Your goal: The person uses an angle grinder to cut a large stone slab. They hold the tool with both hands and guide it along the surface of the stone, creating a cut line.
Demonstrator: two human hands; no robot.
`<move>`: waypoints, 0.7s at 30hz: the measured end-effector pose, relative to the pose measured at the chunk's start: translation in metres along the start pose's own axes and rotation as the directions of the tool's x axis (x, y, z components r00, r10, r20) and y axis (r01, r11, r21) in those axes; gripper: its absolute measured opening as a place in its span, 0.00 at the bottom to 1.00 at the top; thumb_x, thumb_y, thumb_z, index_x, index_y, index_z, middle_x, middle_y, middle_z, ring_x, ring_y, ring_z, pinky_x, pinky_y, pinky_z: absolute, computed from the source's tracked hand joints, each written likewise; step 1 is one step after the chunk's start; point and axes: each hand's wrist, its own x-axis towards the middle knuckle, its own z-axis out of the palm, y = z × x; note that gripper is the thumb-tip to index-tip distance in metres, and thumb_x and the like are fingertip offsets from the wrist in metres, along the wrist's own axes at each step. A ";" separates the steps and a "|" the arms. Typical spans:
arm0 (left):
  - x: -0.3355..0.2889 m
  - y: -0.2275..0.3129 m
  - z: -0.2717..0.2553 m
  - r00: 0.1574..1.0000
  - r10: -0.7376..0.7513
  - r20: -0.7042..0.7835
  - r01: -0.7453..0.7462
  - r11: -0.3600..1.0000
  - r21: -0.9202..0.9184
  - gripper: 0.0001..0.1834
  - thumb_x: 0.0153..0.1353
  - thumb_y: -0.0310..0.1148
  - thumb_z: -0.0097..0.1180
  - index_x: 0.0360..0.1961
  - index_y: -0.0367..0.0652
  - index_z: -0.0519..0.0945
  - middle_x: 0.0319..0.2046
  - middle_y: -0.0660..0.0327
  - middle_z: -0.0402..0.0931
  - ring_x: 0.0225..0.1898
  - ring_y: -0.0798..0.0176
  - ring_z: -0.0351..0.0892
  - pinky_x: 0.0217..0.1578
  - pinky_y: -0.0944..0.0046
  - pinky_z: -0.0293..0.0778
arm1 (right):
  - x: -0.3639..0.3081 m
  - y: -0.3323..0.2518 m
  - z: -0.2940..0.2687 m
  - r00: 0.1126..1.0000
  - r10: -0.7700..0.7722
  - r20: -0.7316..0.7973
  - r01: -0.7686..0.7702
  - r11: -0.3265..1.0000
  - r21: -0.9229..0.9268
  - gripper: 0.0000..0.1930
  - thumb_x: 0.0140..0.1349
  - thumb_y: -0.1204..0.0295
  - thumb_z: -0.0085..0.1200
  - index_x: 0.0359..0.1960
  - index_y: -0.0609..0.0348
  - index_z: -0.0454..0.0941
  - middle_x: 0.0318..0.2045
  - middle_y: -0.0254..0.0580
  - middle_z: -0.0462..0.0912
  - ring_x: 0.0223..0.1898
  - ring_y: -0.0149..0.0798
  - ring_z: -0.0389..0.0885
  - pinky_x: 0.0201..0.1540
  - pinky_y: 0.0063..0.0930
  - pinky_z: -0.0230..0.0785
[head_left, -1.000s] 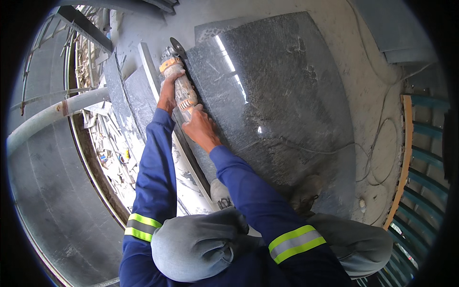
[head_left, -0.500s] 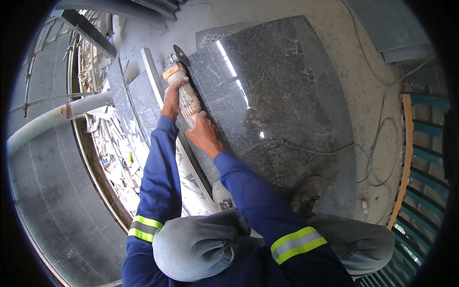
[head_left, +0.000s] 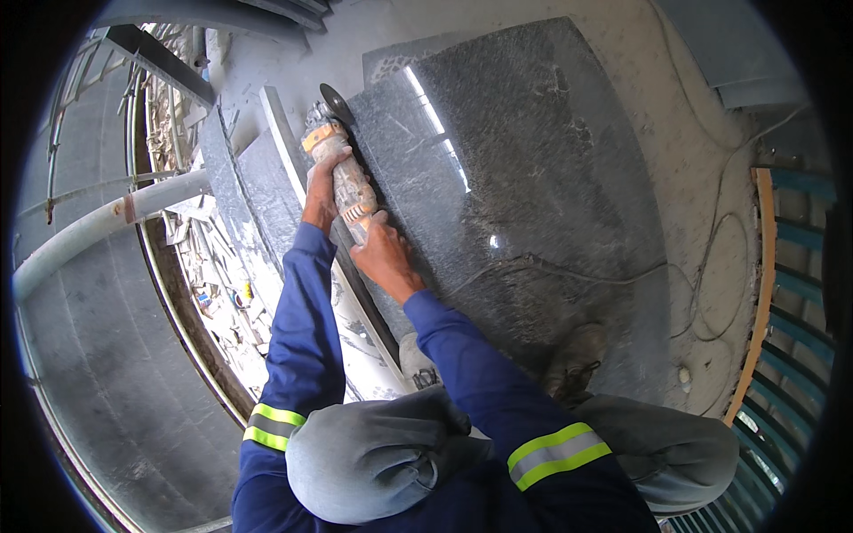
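Both my hands hold a dusty orange angle grinder [head_left: 348, 185]. My left hand [head_left: 323, 185] wraps around its body just behind the head. My right hand [head_left: 389, 258] grips the rear end of the tool, lower in the view. A dark cutting disc [head_left: 337, 104] stands edge-up at the grinder's far end, at the left edge of a large polished dark stone slab [head_left: 524, 169]. Whether the disc touches the stone cannot be made out. A cable [head_left: 604, 283] runs across the slab to the right.
A long metal bar [head_left: 283, 142] lies along the slab's left side, with stone offcuts [head_left: 222, 293] piled beyond it. A pale pipe [head_left: 115, 213] crosses at the left. At the right stands a rack with teal slats [head_left: 795, 284]. My shoe [head_left: 576, 355] rests on the slab.
The grinder and both hands keep nearly the same place at the slab's edge. The view has shifted slightly, and the haze over the slab looks a little different.
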 end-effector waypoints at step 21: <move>0.010 0.005 -0.003 1.000 -0.027 0.003 0.027 1.000 0.015 0.19 0.55 0.37 0.62 0.44 0.39 0.73 0.24 0.53 0.77 0.21 0.51 0.82 0.23 0.51 0.83 | -0.002 -0.015 -0.016 0.997 0.046 0.055 -0.048 0.998 0.036 0.25 0.55 0.72 0.57 0.52 0.70 0.66 0.47 0.68 0.81 0.53 0.66 0.79 0.58 0.56 0.70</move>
